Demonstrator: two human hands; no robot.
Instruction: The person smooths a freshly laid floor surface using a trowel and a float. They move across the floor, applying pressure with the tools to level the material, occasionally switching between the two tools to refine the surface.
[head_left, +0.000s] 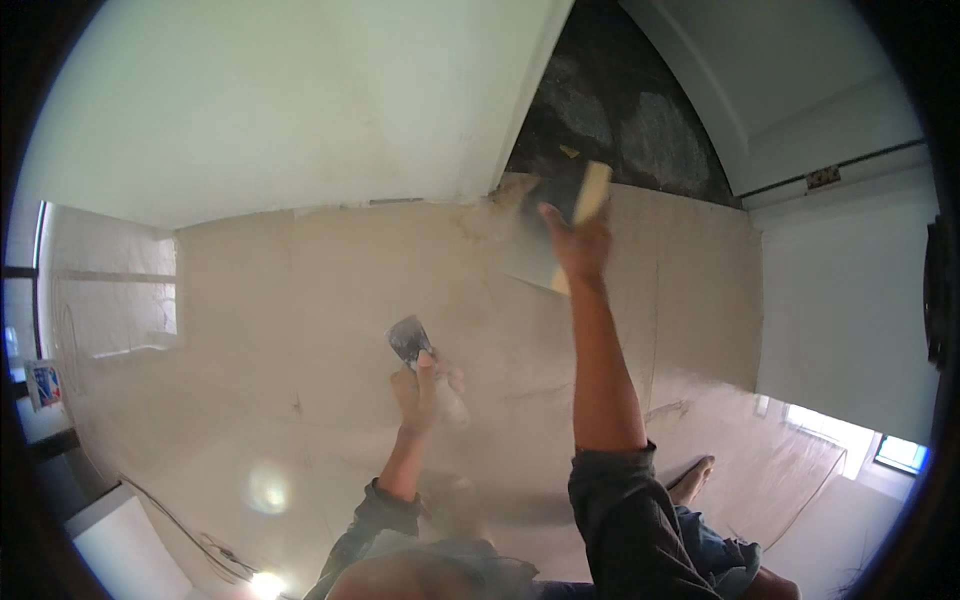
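Observation:
My left hand [412, 398] is closed round a putty knife [408, 338], its grey-smeared blade pointing away from me. Farther forward and to the right, my right hand [583, 248] grips a wide putty blade [594, 188] by its pale yellow back strip. That tool is tilted and partly blurred, with its thin sheet on the left side of the hand. Both tools are in front of a smooth beige surface [350, 290]; whether the wide blade touches it cannot be made out.
Pale walls [300, 110] border the beige surface at the far side, and a dark, patchy floor area [640, 120] lies beyond the opening. A cable [180, 520] runs at the lower left. My bare foot [692, 482] shows at the lower right.

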